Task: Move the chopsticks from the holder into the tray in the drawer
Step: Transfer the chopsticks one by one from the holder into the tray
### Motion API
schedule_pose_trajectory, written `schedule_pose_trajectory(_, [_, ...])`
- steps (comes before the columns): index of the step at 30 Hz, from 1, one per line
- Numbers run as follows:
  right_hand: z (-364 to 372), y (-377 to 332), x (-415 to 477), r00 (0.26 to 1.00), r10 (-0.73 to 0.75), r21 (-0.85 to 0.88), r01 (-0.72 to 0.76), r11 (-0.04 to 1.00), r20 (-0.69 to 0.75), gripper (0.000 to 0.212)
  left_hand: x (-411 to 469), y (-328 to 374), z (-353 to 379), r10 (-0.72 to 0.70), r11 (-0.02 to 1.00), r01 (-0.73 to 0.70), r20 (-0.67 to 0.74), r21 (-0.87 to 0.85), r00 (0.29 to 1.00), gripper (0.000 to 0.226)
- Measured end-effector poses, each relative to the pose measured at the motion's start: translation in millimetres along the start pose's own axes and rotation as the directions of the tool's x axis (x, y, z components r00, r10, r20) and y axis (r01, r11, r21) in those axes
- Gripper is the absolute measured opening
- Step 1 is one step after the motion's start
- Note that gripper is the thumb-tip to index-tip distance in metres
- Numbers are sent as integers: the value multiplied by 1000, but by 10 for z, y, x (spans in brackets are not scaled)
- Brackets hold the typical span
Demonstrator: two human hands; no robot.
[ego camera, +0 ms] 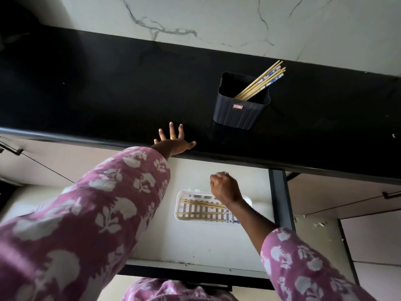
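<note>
Several chopsticks (261,82) leaning up-right.

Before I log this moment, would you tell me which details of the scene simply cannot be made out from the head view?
- Right end of the white tray: covered by the right hand and forearm.
- Anything inside the right hand: fist closed, seen from the back.
- How many chopsticks remain in the holder: bunched, lower ends hidden by its wall.
- Red label on the holder: too small to read.
</note>
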State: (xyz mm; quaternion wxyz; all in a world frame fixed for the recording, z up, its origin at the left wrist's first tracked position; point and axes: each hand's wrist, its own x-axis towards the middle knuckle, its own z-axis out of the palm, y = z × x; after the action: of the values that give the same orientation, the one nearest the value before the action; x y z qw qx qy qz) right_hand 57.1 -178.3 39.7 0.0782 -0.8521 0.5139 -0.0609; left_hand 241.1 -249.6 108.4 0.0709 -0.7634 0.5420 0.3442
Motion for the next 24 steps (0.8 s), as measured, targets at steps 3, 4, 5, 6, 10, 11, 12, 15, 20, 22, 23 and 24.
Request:
schedule_pose_trajectory(3, [-348, 67, 212, 962, -18, -7, 17, 1000, -274, 24, 2, 2, 21, -9, 999, 10, -30, 37, 1000, 73])
schedule_pose_trajectory(4, [-473, 89, 291, 927, -31, -9, 30, 1000, -374, 24, 9, 6, 35, -13, 999, 14, -39, 33, 999, 73])
schedule_pose_trajectory(5, [-597, 118, 370, 886, -47, -8, 49, 999, -462, 22, 11, 10, 45, -16, 999, 17, -45, 28, 999, 73])
schedule_pose_trajectory(6, [-705, 156, 442, 837, -60, -12, 64, 998, -544, 21, 19, 7, 60, -21, 1000, 22, -45, 20, 999, 73])
schedule_pose_trajectory(10, [-1103, 397, 700, 672, -14, -3, 18, 1000, -741, 14, 32, 8, 71, -23, 1000, 23, -36, -6, 999, 72])
schedule_pose_trajectory(11, [-1190, 465, 759, 655, 17, 10, -14, 1000, -756, 15, 32, 8, 69, -24, 1000, 24, -33, -4, 999, 72])
schedule_pose_trajectory(12, [-1266, 530, 818, 644, 59, 38, -46, 998, -763, 15, 33, 10, 63, -25, 1000, 25, -33, -1, 999, 72])
schedule_pose_trajectory(15, [-1468, 690, 984, 624, 183, 123, -139, 983, -759, 12, 26, 23, 37, -26, 1000, 26, -18, -1, 1000, 70])
schedule_pose_trajectory(20, [-1740, 855, 1259, 541, 641, 512, -391, 765, -544, 23, 76, 19, 41, -39, 999, 39, 1, 1, 999, 71])
schedule_pose_trajectory(22, [-1811, 962, 1387, 458, 781, 665, -427, 613, -425, 27, 96, 18, 58, -36, 999, 37, -22, 9, 999, 72])
schedule_pose_trajectory(23, [-1853, 996, 1445, 438, 814, 698, -441, 565, -382, 27, 102, 22, 64, -35, 999, 36, -29, 6, 999, 73])
schedule_pose_trajectory(24, [-1874, 1039, 1509, 436, 830, 715, -450, 535, -347, 29, 110, 23, 65, -36, 999, 36, -31, -2, 999, 73])
